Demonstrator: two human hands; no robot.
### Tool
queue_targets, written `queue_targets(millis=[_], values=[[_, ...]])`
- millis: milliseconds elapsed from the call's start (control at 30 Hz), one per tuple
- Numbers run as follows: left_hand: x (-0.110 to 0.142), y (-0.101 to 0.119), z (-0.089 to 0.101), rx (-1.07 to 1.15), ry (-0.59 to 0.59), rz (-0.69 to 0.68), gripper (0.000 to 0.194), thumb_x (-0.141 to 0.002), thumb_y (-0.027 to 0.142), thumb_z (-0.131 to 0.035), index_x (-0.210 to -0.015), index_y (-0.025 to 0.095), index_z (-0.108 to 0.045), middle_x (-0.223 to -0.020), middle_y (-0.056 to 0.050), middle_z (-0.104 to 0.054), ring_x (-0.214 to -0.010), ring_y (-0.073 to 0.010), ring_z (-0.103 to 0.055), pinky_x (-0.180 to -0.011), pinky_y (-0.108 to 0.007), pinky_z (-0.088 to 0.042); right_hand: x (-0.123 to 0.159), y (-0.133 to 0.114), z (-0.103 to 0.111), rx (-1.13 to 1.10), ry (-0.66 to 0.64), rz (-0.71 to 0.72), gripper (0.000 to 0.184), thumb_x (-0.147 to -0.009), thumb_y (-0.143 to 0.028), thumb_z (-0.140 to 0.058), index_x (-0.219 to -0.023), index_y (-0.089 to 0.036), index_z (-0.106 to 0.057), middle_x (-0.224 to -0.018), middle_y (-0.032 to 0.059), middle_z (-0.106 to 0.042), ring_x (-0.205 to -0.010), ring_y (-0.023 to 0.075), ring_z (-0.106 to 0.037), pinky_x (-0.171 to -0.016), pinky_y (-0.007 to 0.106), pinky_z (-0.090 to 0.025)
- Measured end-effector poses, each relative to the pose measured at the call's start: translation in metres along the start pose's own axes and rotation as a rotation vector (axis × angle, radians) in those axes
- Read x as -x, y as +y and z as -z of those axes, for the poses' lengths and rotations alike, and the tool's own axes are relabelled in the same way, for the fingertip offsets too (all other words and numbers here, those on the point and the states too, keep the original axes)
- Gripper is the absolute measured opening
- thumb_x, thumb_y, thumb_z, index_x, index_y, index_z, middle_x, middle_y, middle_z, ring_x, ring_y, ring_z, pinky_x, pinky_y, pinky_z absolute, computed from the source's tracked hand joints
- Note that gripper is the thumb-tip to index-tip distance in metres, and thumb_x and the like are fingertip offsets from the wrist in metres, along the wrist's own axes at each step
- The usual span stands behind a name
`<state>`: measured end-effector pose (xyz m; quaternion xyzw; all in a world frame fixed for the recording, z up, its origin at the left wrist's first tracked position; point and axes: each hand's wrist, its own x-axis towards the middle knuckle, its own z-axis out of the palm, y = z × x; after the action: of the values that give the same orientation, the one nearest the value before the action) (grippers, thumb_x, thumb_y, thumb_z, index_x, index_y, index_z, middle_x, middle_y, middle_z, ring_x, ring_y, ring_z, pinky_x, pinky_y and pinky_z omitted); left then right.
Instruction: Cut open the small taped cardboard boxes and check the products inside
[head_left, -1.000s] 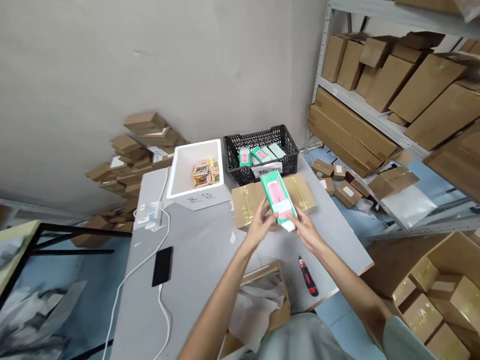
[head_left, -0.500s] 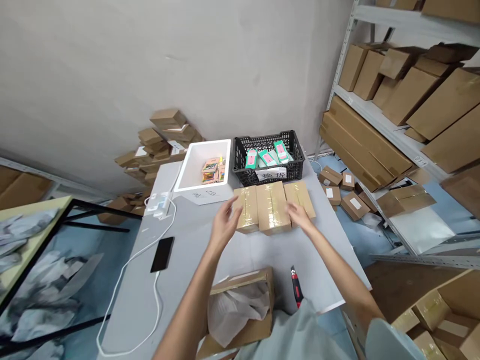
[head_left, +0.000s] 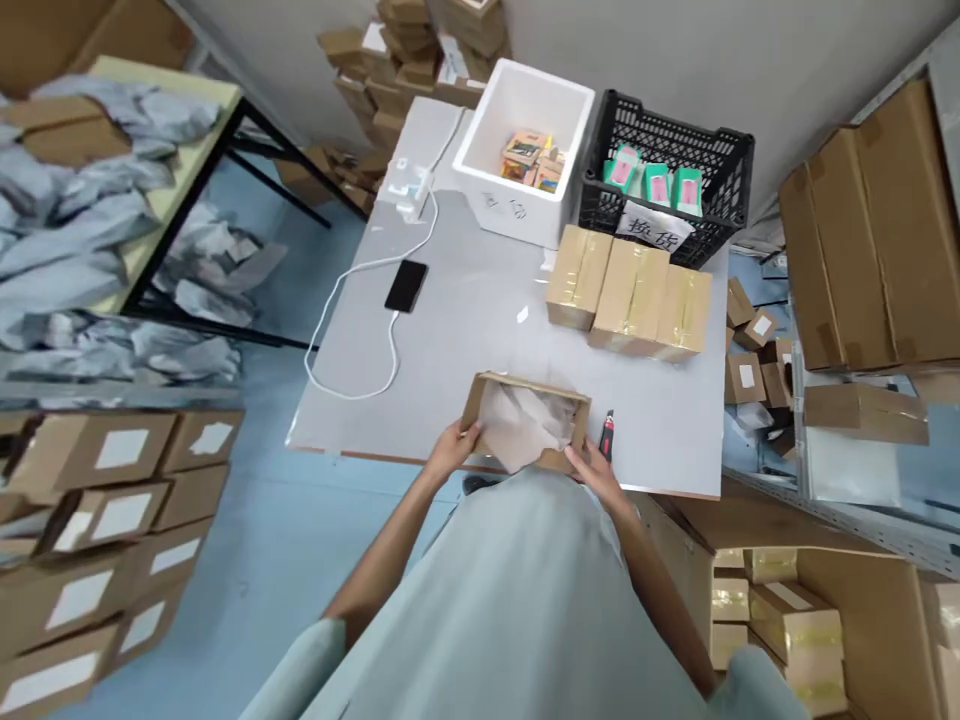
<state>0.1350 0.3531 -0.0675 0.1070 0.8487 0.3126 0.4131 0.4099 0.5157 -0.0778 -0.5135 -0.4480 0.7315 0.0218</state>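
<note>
An open cardboard box (head_left: pixel 534 383) lies at the table's near edge, with crumpled white packing paper (head_left: pixel 517 420) inside. My left hand (head_left: pixel 452 449) grips its left side, thumb over the rim. On the right side, my right hand (head_left: pixel 592 468) holds the same box near its front corner. A red and black utility knife (head_left: pixel 607 436) lies just right of the box, close to my right hand. Farther back, a row of three taped cardboard boxes (head_left: pixel 628 295) stands close together, touched by neither hand.
Behind the taped boxes stand a white foam box (head_left: pixel 517 215) with small packs and a black crate (head_left: pixel 731 165) with green-pink boxes. A phone (head_left: pixel 406 286) with a white cable lies at left. Stacked cartons (head_left: pixel 120 500) fill the lower left; a large carton (head_left: pixel 862 600) stands lower right.
Both hands have left the row of taped boxes and come back to the near edge, where they now hold the open box. The view has tilted down and turned left.
</note>
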Motion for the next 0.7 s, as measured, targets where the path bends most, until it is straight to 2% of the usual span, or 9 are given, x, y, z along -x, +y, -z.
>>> queue_targets(millis=[67, 133, 200, 267, 333, 433, 567, 700], values=[[0.003, -0.011, -0.001, 0.015, 0.033, -0.003, 0.046, -0.097, 0.064, -0.061, -0.096, 0.02, -0.071, -0.097, -0.015, -0.084, -0.103, -0.0364, -0.079, -0.099, -0.048, -0.065, -0.003, -0.01, -0.009, 0.129, 0.038, 0.111, 0.087, -0.074, -0.087, -0.089, -0.137, -0.027, -0.078, -0.152, 0.0162, -0.079, -0.147, 0.0391, -0.072, -0.125, 0.058, -0.058], [0.012, -0.03, 0.008, 0.059, 0.059, -0.027, 0.041, -0.1, 0.058, -0.057, -0.097, 0.021, -0.072, -0.099, -0.016, -0.085, -0.105, -0.0363, -0.08, -0.098, -0.046, -0.064, 0.0, -0.019, -0.022, 0.265, 0.124, 0.204, 0.073, -0.083, -0.087, -0.08, -0.124, -0.027, -0.08, -0.138, 0.0148, -0.085, -0.147, 0.0383, -0.071, -0.127, 0.056, -0.056], [0.029, -0.056, 0.027, 0.113, 0.087, -0.061, 0.042, -0.102, 0.057, -0.053, -0.103, 0.021, -0.074, -0.106, -0.017, -0.086, -0.109, -0.0367, -0.081, -0.099, -0.045, -0.064, 0.008, -0.026, -0.042, 0.377, 0.171, 0.276, 0.067, -0.091, -0.087, -0.07, -0.117, -0.026, -0.08, -0.13, 0.0147, -0.086, -0.143, 0.0386, -0.072, -0.124, 0.055, -0.056], [0.051, -0.089, 0.052, 0.17, 0.13, -0.083, 0.047, -0.103, 0.058, -0.051, -0.11, 0.02, -0.077, -0.112, -0.017, -0.087, -0.114, -0.0381, -0.081, -0.101, -0.045, -0.063, 0.02, -0.029, -0.073, 0.455, 0.147, 0.344, 0.068, -0.095, -0.088, -0.061, -0.114, -0.025, -0.08, -0.128, 0.0148, -0.086, -0.136, 0.0386, -0.075, -0.122, 0.055, -0.056], [0.078, -0.126, 0.081, 0.229, 0.183, -0.072, 0.05, -0.104, 0.059, -0.05, -0.115, 0.02, -0.078, -0.116, -0.017, -0.088, -0.115, -0.0397, -0.082, -0.1, -0.046, -0.064, 0.032, -0.027, -0.115, 0.501, 0.085, 0.399, 0.073, -0.095, -0.089, -0.058, -0.116, -0.023, -0.08, -0.131, 0.0157, -0.086, -0.133, 0.0385, -0.075, -0.121, 0.054, -0.056], [0.121, -0.187, 0.124, 0.347, 0.295, -0.041, 0.052, -0.106, 0.056, -0.05, -0.128, 0.02, -0.079, -0.122, -0.016, -0.088, -0.119, -0.0398, -0.083, -0.101, -0.046, -0.064, 0.047, -0.013, -0.19, 0.539, -0.023, 0.429, 0.077, -0.093, -0.089, -0.061, -0.122, -0.021, -0.081, -0.136, 0.0179, -0.085, -0.133, 0.0392, -0.076, -0.119, 0.053, -0.057], [0.178, -0.275, 0.179, 0.527, 0.504, 0.002, 0.055, -0.109, 0.052, -0.049, -0.146, 0.021, -0.075, -0.135, -0.015, -0.086, -0.128, -0.0389, -0.081, -0.109, -0.048, -0.063, 0.059, 0.014, -0.301, 0.633, -0.205, 0.443, 0.074, -0.094, -0.087, -0.061, -0.119, -0.021, -0.083, -0.131, 0.0183, -0.086, -0.129, 0.0394, -0.078, -0.108, 0.051, -0.062], [0.231, -0.361, 0.224, 0.703, 0.716, 0.109, 0.052, -0.109, 0.049, -0.052, -0.146, 0.02, -0.074, -0.138, -0.016, -0.085, -0.128, -0.0382, -0.081, -0.112, -0.05, -0.063, 0.068, 0.044, -0.416, 0.801, -0.426, 0.448, 0.077, -0.093, -0.091, -0.063, -0.118, -0.021, -0.085, -0.127, 0.0177, -0.087, -0.127, 0.0408, -0.078, -0.106, 0.051, -0.062]])
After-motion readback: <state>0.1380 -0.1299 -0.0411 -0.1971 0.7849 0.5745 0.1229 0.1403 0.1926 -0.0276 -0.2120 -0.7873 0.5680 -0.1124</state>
